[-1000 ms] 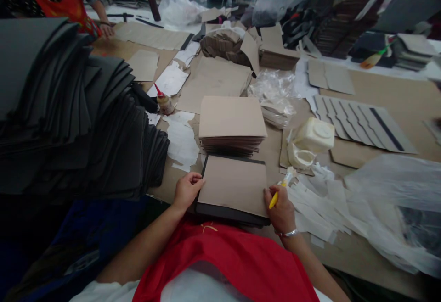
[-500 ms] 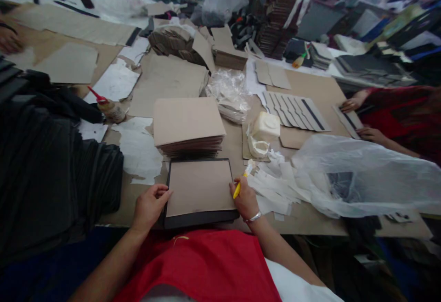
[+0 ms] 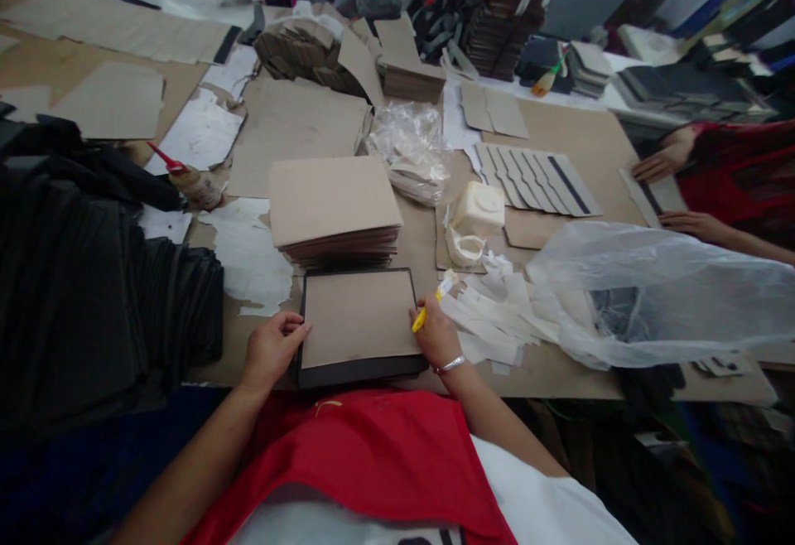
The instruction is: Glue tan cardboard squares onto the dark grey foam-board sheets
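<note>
In the head view, low centre of the frame, our left hand (image 3: 270, 352) rests with curled fingers on the left edge of the brown card (image 3: 358, 316) lying on a black board (image 3: 348, 373). Our right hand (image 3: 436, 335), at the card's right edge, is closed around a yellow brush (image 3: 428, 311). A card stack (image 3: 332, 209) sits just above on the bench (image 3: 584, 147).

No lettering is showing legibly anywhere in the frame. The brown card sheets (image 3: 332, 197), glue bottle (image 3: 194, 185) and plastic bag (image 3: 671, 288) are carrying no readable print.
</note>
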{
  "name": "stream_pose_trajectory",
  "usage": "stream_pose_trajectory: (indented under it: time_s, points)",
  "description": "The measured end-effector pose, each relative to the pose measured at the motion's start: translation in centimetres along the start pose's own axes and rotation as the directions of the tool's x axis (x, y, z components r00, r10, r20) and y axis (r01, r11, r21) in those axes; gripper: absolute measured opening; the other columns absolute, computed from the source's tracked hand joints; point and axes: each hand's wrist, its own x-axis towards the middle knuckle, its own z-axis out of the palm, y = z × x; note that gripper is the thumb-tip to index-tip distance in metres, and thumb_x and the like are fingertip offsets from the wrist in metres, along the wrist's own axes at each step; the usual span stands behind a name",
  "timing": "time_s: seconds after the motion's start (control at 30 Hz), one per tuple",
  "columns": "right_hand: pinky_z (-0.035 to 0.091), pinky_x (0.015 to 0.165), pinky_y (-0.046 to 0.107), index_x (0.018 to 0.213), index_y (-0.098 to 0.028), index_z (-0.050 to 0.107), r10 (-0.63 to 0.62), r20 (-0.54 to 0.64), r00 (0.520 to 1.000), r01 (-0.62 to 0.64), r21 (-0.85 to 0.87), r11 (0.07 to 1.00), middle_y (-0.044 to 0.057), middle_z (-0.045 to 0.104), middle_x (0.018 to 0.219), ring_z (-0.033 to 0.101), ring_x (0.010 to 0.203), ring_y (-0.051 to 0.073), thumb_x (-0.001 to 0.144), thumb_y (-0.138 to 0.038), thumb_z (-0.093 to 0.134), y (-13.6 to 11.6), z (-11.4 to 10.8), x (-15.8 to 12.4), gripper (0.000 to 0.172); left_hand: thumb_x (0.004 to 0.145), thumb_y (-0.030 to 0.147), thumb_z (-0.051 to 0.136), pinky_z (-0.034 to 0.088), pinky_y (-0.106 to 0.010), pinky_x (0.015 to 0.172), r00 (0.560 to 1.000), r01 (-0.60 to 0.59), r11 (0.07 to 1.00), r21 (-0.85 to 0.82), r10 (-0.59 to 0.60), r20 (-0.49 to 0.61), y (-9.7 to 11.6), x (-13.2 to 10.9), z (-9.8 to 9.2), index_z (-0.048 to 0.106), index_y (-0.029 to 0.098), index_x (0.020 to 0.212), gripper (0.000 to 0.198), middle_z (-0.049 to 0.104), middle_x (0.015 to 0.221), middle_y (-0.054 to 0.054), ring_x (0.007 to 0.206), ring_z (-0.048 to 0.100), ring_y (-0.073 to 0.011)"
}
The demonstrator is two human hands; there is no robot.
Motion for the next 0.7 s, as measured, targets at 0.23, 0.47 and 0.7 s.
stream_pose_trajectory:
  time_s: [0.23,0.47,0.7]
  points:
    - [0.027,0.052,0.026,0.103,-0.016,0.049,-0.012,0.130,0.991,0.041,-0.227,0.973,0.009,0.063,0.074,0.058,0.060,0.017,0.090,-0.033,0.043,-1.3,-0.9,0.4,0.022,0.069,0.028,0.061,0.042,-0.023,0.059,0.993,-0.097,0.989,0.109,0.089,0.078,1.3,0.9,-1.1,0.061,0.017,0.077,0.013,0.065,0.069,-0.001,0.065,0.060,-0.0142]
    - [0.031,0.052,0.027,0.104,-0.018,0.046,0.015,0.177,0.984,0.061,-0.414,0.908,0.012,0.064,0.075,0.061,0.064,0.023,0.089,-0.046,0.042,-1.9,-2.4,0.3,0.032,0.072,0.024,0.064,0.044,-0.027,0.067,0.971,-0.216,0.883,0.418,0.150,0.185,2.9,1.2,-2.7,0.060,0.015,0.087,0.017,0.065,0.081,-0.005,0.075,0.060,-0.0176]
    - [0.046,0.070,0.034,0.103,-0.016,0.051,-0.308,-0.199,0.930,0.266,-0.212,0.940,0.013,0.064,0.092,0.061,0.083,0.024,0.085,-0.033,0.051,-1.3,-1.7,0.4,0.025,0.085,0.012,0.042,0.038,-0.042,0.095,0.766,-0.598,0.516,0.613,0.593,0.247,5.8,-0.7,-0.4,0.057,0.020,0.114,0.033,0.053,0.127,-0.012,0.119,0.046,-0.0250]
